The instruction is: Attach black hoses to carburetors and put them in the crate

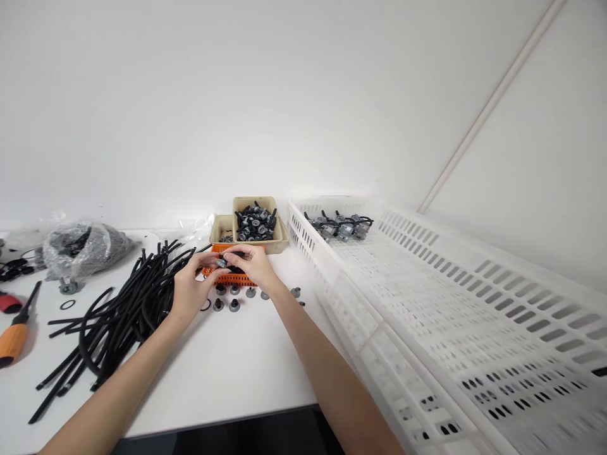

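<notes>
My left hand and my right hand meet over the near side of an orange basket. Both are closed, fingertips pinched around a small grey metal fitting; its far side is hidden by my fingers. Just below the basket, several small grey round parts with black stems stand on the white table. A black rubber ring lies beside my left wrist. Dark parts inside the orange basket are mostly covered by my hands.
Beige bins behind my hands hold black and grey parts. Black hoses are heaped at left, beside a plastic bag and an orange-handled screwdriver. A white crate on the right contains several assemblies with black hoses.
</notes>
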Demonstrator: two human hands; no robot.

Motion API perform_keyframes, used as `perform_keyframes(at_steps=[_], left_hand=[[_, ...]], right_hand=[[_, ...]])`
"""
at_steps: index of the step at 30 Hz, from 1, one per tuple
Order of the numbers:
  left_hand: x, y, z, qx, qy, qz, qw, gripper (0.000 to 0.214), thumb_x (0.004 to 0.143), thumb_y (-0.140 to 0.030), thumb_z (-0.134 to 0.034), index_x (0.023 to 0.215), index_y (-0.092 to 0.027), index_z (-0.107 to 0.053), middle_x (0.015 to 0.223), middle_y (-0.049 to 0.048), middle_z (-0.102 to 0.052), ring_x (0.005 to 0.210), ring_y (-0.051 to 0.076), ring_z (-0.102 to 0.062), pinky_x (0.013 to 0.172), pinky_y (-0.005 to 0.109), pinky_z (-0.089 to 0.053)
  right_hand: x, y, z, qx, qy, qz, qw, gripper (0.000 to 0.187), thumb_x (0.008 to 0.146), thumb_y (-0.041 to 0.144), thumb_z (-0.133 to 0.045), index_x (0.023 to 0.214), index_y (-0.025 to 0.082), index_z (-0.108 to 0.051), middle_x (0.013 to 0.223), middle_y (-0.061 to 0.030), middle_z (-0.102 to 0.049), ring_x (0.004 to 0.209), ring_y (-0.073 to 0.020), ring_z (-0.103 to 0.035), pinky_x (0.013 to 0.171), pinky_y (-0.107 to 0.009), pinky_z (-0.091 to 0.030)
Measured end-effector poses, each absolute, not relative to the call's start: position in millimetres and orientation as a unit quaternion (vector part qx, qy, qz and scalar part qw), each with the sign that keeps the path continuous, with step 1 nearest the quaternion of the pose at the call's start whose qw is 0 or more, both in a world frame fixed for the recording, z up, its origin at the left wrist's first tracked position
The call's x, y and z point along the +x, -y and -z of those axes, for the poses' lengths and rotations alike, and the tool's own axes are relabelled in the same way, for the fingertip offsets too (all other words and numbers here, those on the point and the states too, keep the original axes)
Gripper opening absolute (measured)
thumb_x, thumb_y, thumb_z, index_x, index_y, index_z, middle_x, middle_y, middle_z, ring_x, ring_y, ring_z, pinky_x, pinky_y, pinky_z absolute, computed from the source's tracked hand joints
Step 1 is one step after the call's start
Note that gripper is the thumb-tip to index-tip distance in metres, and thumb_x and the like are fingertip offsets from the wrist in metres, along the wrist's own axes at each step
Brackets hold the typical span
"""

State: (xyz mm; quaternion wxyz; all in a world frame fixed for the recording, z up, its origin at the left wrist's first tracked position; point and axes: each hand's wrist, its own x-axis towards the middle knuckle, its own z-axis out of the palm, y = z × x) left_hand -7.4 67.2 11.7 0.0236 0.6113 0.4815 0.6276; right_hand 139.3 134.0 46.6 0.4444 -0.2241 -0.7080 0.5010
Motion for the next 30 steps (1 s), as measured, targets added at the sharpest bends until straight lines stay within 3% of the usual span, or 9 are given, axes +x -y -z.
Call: perform_keyframes(at_steps=[7, 13, 17, 24, 30], left_hand=[[-10, -70, -12, 0.642, -0.484, -0.592, 0.05, 0.018, 0.077, -0.033, -0.069, 0.086, -0.021, -0.058, 0.076, -0.0009, -0.063, 0.071, 0.015, -0.06, 0.068, 0.029, -0.05], [-11, -69, -17, 0.65, -0.475, -0.592, 0.042, 0.019, 0.078, -0.03, -0.068, 0.082, -0.021, -0.052, 0.078, -0.0015, -0.056, 0.071, 0.014, -0.055, 0.069, 0.028, -0.048], [-13, -71, -15, 0.633, -0.469, -0.616, 0.02, 0.019, 0.078, -0.027, -0.067, 0.086, -0.021, -0.051, 0.085, 0.0006, -0.057, 0.078, 0.015, -0.057, 0.074, 0.03, -0.05], [-17, -70, -12, 0.618, -0.455, -0.641, -0.018, 0.018, 0.074, -0.019, -0.064, 0.085, -0.021, -0.051, 0.084, 0.0006, -0.057, 0.082, 0.016, -0.058, 0.076, 0.03, -0.05], [-18, -69, -16, 0.612, -0.458, -0.644, -0.017, 0.015, 0.073, -0.022, -0.065, 0.083, -0.02, -0.053, 0.08, 0.0, -0.06, 0.077, 0.016, -0.059, 0.073, 0.03, -0.051]], right_hand=[[138, -129, -47, -0.25, 0.67, -0.557, 0.423, 0.044, 0.07, 0.036, -0.077, 0.107, 0.022, -0.058, 0.079, 0.0007, -0.063, 0.071, -0.0131, -0.058, 0.068, -0.027, -0.047], [137, -125, -47, -0.186, 0.648, -0.6, 0.432, 0.039, 0.076, 0.042, -0.071, 0.1, 0.023, -0.048, 0.073, 0.0041, -0.058, 0.074, -0.014, -0.06, 0.076, -0.03, -0.049], [134, -123, -46, -0.174, 0.641, -0.604, 0.441, 0.049, 0.071, 0.041, -0.076, 0.103, 0.024, -0.043, 0.08, 0.0029, -0.06, 0.077, -0.0143, -0.061, 0.077, -0.031, -0.05], [130, -120, -42, -0.184, 0.743, -0.474, 0.435, 0.044, 0.062, 0.036, -0.083, 0.097, 0.021, -0.06, 0.11, -0.0047, -0.061, 0.085, -0.0145, -0.061, 0.081, -0.032, -0.05], [129, -120, -42, -0.196, 0.756, -0.436, 0.447, 0.041, 0.063, 0.037, -0.082, 0.095, 0.021, -0.063, 0.102, -0.0041, -0.064, 0.085, -0.0162, -0.062, 0.083, -0.033, -0.051]])
